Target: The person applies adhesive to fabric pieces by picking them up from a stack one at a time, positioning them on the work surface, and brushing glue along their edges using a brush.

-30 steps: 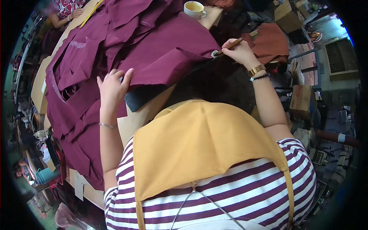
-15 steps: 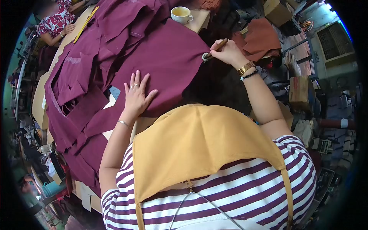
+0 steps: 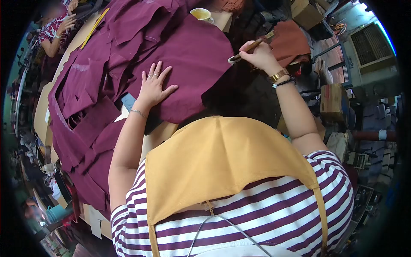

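Note:
My left hand [image 3: 155, 88] lies flat on a maroon fabric piece [image 3: 188, 64], fingers spread, nothing held. In my right hand [image 3: 258, 55] is a wooden-handled brush [image 3: 248, 49], gripped between closed fingers. Its whitish tip is at the right edge of the maroon piece. A pile of maroon cut pieces [image 3: 90, 81] lies to the left of my left hand. Just beyond the piece stands a white cup [image 3: 202, 15] with yellowish contents.
Brown fabric [image 3: 291, 40] lies beyond my right hand. A yellow ruler [image 3: 95, 28] rests on the table's far left. Another person's hand [image 3: 66, 24] is at the upper left. Cardboard boxes [image 3: 334, 102] stand at the right.
My left hand has come down onto the fabric, which now lies flatter. My right hand has moved slightly left, with the brush still in it. The other person's hand has lifted off the table.

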Available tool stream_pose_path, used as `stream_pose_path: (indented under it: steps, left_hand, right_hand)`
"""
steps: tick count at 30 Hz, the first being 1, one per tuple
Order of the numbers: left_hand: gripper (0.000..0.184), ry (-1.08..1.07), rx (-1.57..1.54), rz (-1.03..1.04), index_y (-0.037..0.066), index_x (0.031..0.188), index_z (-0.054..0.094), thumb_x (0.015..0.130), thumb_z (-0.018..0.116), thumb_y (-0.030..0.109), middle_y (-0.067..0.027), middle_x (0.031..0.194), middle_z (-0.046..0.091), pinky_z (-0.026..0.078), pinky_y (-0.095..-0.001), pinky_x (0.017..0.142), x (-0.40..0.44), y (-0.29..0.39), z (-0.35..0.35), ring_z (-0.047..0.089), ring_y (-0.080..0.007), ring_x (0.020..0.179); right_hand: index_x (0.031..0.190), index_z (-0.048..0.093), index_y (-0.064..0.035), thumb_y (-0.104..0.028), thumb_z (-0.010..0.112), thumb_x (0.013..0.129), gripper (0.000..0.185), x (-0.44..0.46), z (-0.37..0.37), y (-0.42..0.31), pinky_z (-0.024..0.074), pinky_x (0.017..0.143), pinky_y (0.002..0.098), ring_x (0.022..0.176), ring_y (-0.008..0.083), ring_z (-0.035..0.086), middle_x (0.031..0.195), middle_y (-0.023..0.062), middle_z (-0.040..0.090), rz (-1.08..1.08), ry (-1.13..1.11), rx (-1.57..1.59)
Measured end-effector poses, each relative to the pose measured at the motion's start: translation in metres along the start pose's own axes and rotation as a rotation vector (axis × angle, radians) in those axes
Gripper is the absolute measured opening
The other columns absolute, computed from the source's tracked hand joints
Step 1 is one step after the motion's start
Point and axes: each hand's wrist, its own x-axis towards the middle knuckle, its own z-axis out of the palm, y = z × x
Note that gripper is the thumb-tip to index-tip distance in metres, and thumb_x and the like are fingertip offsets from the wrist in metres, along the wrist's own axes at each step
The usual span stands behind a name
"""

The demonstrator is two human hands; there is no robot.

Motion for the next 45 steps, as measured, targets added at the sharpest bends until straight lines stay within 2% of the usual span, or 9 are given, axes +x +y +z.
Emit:
stream_pose_path:
  steps: [6, 10, 18, 21, 22, 25, 27, 29, 45]
  left_hand:
    - [0.091, 0.073, -0.223, 0.205, 0.018, 0.145, 0.041, 0.074, 0.064, 0.069, -0.0151, 0.157, 0.027, 0.009, -0.0646, 0.114, -0.050, 0.037, -0.032, 0.020, -0.0358, 0.147]
    - [0.055, 0.053, -0.038, 0.348, 0.020, 0.135, 0.050, 0.084, 0.067, 0.032, -0.0127, 0.144, 0.041, 0.023, -0.0558, 0.115, -0.094, 0.061, -0.014, 0.033, -0.0293, 0.141]
    - [0.015, 0.317, -0.441, 0.168, 0.008, 0.097, 0.065, 0.082, 0.063, 0.009, -0.0096, 0.096, 0.065, 0.043, -0.0397, 0.093, -0.059, 0.060, -0.026, 0.061, -0.0278, 0.097]
    - [0.051, -0.273, -1.379, -0.402, -0.001, 0.091, 0.063, 0.102, 0.040, 0.044, -0.0084, 0.094, 0.063, 0.044, -0.0345, 0.085, -0.057, 0.033, -0.062, 0.060, -0.0222, 0.092]
    - [0.071, -0.361, -1.654, 0.079, -0.003, 0.088, 0.062, 0.103, 0.024, 0.055, -0.0077, 0.094, 0.060, 0.044, -0.0328, 0.082, -0.050, 0.012, -0.048, 0.056, -0.0193, 0.087]
    - [0.051, -0.149, -1.325, -0.175, 0.001, 0.100, 0.064, 0.102, 0.040, 0.045, -0.0115, 0.108, 0.063, 0.039, -0.0336, 0.097, -0.034, 0.009, -0.019, 0.056, -0.0243, 0.103]
    - [0.055, -0.035, -0.354, -0.096, 0.016, 0.135, 0.054, 0.095, 0.048, 0.054, -0.0156, 0.152, 0.036, 0.022, -0.0582, 0.114, -0.031, 0.034, -0.026, 0.027, -0.0360, 0.144]
    - [0.070, 0.005, -0.099, -0.052, 0.020, 0.146, 0.042, 0.090, 0.051, 0.062, -0.0148, 0.157, 0.029, 0.016, -0.0664, 0.112, -0.027, 0.035, -0.007, 0.021, -0.0353, 0.147]
    - [0.102, -0.017, 0.003, 0.062, 0.024, 0.150, 0.037, 0.068, 0.061, 0.080, -0.0156, 0.159, 0.024, 0.015, -0.0603, 0.116, -0.015, 0.022, -0.007, 0.018, -0.0358, 0.148]
  right_hand:
    - [0.081, 0.073, -0.0085, -0.024, 0.069, 0.074, 0.018, -0.002, 0.010, 0.004, 0.0549, 0.074, 0.0341, 0.077, 0.0247, 0.070, 0.077, 0.0098, 0.071, 0.028, -0.055, 0.042]
    - [0.082, 0.073, -0.0100, -0.027, 0.068, 0.074, 0.019, 0.001, 0.014, 0.011, 0.0545, 0.072, 0.0353, 0.077, 0.0259, 0.070, 0.076, 0.0109, 0.070, 0.033, -0.077, -0.031]
    - [0.082, 0.073, -0.0089, -0.028, 0.069, 0.074, 0.021, 0.003, 0.011, 0.001, 0.0542, 0.074, 0.0355, 0.078, 0.0255, 0.070, 0.078, 0.0103, 0.071, 0.060, -0.082, -0.040]
    - [0.082, 0.072, -0.0083, -0.028, 0.069, 0.074, 0.021, 0.002, 0.010, 0.000, 0.0542, 0.075, 0.0357, 0.079, 0.0255, 0.070, 0.079, 0.0101, 0.071, 0.056, -0.073, -0.034]
    - [0.082, 0.072, -0.0081, -0.028, 0.069, 0.074, 0.022, 0.002, 0.010, 0.000, 0.0541, 0.075, 0.0358, 0.079, 0.0256, 0.070, 0.079, 0.0100, 0.072, 0.051, -0.067, -0.026]
    - [0.082, 0.072, -0.0075, -0.028, 0.069, 0.074, 0.022, 0.003, 0.006, -0.007, 0.0542, 0.075, 0.0358, 0.080, 0.0258, 0.070, 0.080, 0.0102, 0.072, 0.053, -0.101, -0.033]
    - [0.083, 0.072, -0.0063, -0.030, 0.067, 0.075, 0.025, 0.004, 0.009, -0.003, 0.0547, 0.073, 0.0368, 0.078, 0.0294, 0.070, 0.079, 0.0133, 0.071, 0.020, -0.085, -0.069]
    - [0.082, 0.072, -0.0056, -0.031, 0.066, 0.076, 0.027, 0.007, 0.011, -0.001, 0.0550, 0.073, 0.0378, 0.078, 0.0314, 0.069, 0.078, 0.0149, 0.070, 0.026, -0.088, -0.110]
    - [0.080, 0.071, -0.0098, -0.030, 0.067, 0.075, 0.021, 0.003, -0.010, 0.024, 0.0550, 0.070, 0.0404, 0.076, 0.0297, 0.069, 0.075, 0.0122, 0.069, -0.074, 0.020, -0.324]
